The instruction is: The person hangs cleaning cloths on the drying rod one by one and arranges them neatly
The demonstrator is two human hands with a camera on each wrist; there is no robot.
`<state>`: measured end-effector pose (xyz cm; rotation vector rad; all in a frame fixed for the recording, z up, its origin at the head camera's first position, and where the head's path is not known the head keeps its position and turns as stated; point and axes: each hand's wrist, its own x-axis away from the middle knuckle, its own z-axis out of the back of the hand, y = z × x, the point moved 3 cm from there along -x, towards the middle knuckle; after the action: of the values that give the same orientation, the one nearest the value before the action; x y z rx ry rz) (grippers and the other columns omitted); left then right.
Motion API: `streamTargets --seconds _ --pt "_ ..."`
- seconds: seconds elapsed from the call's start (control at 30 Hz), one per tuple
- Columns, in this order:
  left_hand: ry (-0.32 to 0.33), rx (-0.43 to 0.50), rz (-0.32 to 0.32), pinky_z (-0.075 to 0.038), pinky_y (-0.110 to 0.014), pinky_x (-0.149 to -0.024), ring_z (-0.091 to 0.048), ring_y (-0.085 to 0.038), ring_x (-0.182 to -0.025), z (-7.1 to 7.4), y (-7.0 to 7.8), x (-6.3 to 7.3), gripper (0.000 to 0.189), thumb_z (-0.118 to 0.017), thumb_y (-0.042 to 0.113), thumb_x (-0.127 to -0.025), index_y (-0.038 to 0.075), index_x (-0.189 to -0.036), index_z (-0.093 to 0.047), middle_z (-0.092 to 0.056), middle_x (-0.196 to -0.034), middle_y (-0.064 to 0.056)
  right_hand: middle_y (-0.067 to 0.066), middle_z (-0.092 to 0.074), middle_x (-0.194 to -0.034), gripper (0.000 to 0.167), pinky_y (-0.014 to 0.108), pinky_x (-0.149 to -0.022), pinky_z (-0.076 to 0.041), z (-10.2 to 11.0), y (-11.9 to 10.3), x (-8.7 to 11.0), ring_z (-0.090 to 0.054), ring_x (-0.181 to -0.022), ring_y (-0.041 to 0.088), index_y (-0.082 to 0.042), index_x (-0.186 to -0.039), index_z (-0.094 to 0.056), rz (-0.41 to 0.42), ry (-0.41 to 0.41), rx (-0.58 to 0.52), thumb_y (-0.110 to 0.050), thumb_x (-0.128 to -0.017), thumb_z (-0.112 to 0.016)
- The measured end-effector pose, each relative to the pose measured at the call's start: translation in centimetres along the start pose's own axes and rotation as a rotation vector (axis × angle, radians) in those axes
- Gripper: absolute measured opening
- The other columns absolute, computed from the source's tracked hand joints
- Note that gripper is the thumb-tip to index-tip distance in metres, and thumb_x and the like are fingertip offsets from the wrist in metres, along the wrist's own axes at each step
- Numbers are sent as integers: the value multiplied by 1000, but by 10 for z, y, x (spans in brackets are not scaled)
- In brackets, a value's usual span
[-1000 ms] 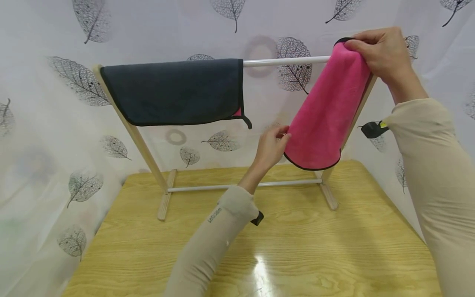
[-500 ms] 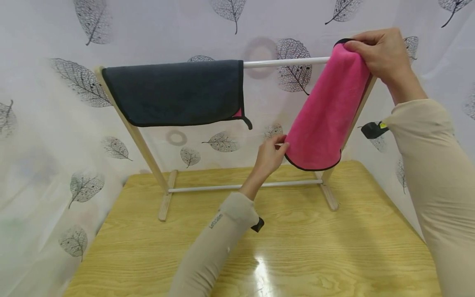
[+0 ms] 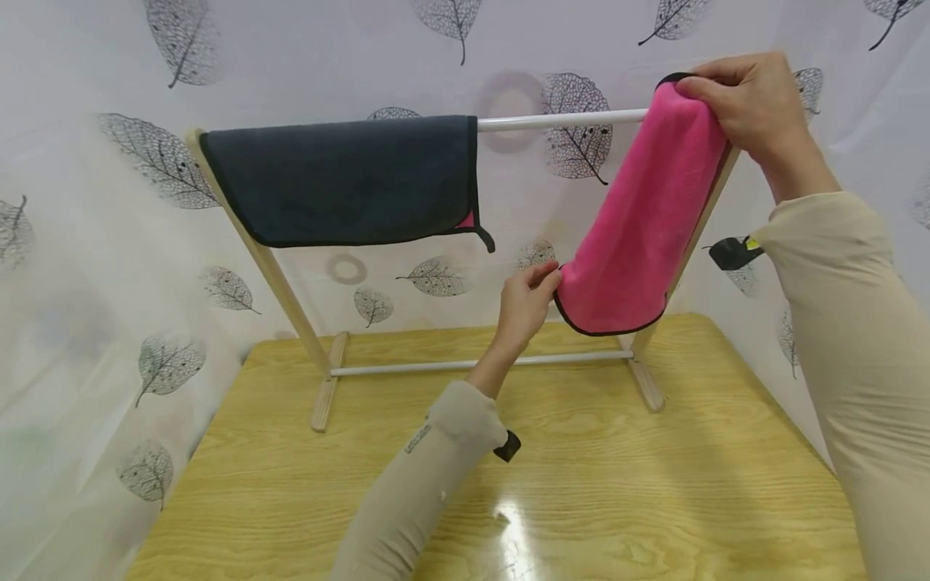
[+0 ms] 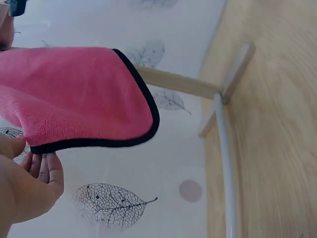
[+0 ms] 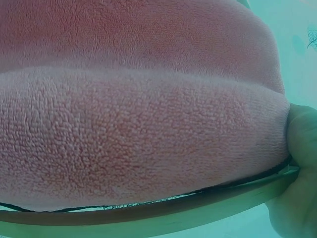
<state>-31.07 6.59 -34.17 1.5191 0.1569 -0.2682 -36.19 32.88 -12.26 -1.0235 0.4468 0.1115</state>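
A pink towel (image 3: 639, 226) with black edging hangs over the right end of the rack's white top rail (image 3: 559, 121). At the rail's right end my right hand (image 3: 759, 101) pinches the towel's gathered top. Lower down, my left hand (image 3: 525, 307) pinches the towel's left edge near the bottom corner and holds it out to the left. In the left wrist view the thumb and fingers of the left hand (image 4: 34, 183) grip the black-trimmed edge. Pink pile fills most of the right wrist view, with part of the right hand (image 5: 302, 144) at its right side.
A dark grey towel (image 3: 337, 181) with black trim lies folded over the rail's left part. Wooden posts (image 3: 269, 274) and a lower white bar (image 3: 407, 367) make up the rack, which stands on a wood-grain table (image 3: 581, 484). Behind hangs a leaf-print curtain (image 3: 429, 73).
My left hand has shifted slightly left and taken hold of the pink towel's edge, drawing its lower left corner outward. My right hand stays at the top.
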Motion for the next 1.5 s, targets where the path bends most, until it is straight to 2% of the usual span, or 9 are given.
streamTargets --seconds 0.17,0.4,0.63,0.73,0.9,1.03,1.17,1.37,1.5 --pt "24 243 69 -57 -28 -88 -71 -18 -104 4 7 3 30 -70 7 -99 -3 -128 -70 -73 -116 -14 -16 -66 -90 29 12 -54 -46 0 0 0 -57 -68 5 -22 -122 -78 -1 -2 -3 -33 -96 -75" --pt "-6 390 178 -55 -30 -94 -67 -15 -117 11 27 7 40 -70 3 -98 -4 -137 -63 -68 -132 -11 -15 -66 -91 30 11 -56 -47 0 2 -1 -58 -70 5 -21 -124 -77 6 -8 -9 -33 -97 -74" --pt "-51 457 203 -48 -35 -105 -59 -16 -129 21 49 10 45 -58 -3 -100 -2 -145 -56 -59 -147 -8 -15 -66 -91 31 11 -56 -46 0 1 -1 -57 -72 6 -21 -125 -77 8 -8 6 -34 -98 -73" --pt "-76 467 206 -46 -34 -108 -57 -15 -131 25 57 11 40 -58 2 -102 -2 -142 -59 -58 -148 -5 -15 -66 -92 30 12 -56 -45 0 1 -1 -55 -74 6 -21 -125 -77 11 -4 16 -34 -97 -74" --pt "-69 357 203 -48 -30 -105 -60 -12 -126 31 68 12 39 -69 20 -102 3 -137 -66 -66 -136 -1 -9 -66 -100 31 11 -60 -46 0 3 -1 -54 -81 7 -22 -126 -76 10 3 21 -34 -98 -73" --pt "-43 275 166 -48 -28 -103 -61 -11 -124 36 76 12 40 -72 20 -100 8 -138 -67 -68 -133 2 -7 -66 -102 31 11 -62 -45 0 3 0 -54 -84 6 -21 -126 -76 13 7 20 -34 -98 -73" --pt "-7 252 80 -51 -27 -100 -64 -10 -118 41 87 13 41 -70 14 -100 9 -141 -65 -68 -132 0 -7 -67 -103 30 11 -62 -44 0 2 0 -53 -85 6 -22 -126 -76 14 9 22 -33 -98 -73" --pt "51 304 -62 -56 -29 -91 -70 -16 -106 50 102 13 40 -66 3 -100 8 -140 -65 -71 -124 -5 -7 -67 -103 30 11 -63 -45 0 1 1 -53 -86 6 -21 -126 -76 15 7 12 -32 -98 -73" --pt "73 342 -91 -54 -27 -93 -68 -14 -105 55 109 11 40 -62 -4 -100 3 -139 -64 -71 -120 -10 -8 -67 -101 29 11 -62 -45 -1 0 0 -54 -86 6 -21 -124 -77 21 9 7 -31 -98 -73"
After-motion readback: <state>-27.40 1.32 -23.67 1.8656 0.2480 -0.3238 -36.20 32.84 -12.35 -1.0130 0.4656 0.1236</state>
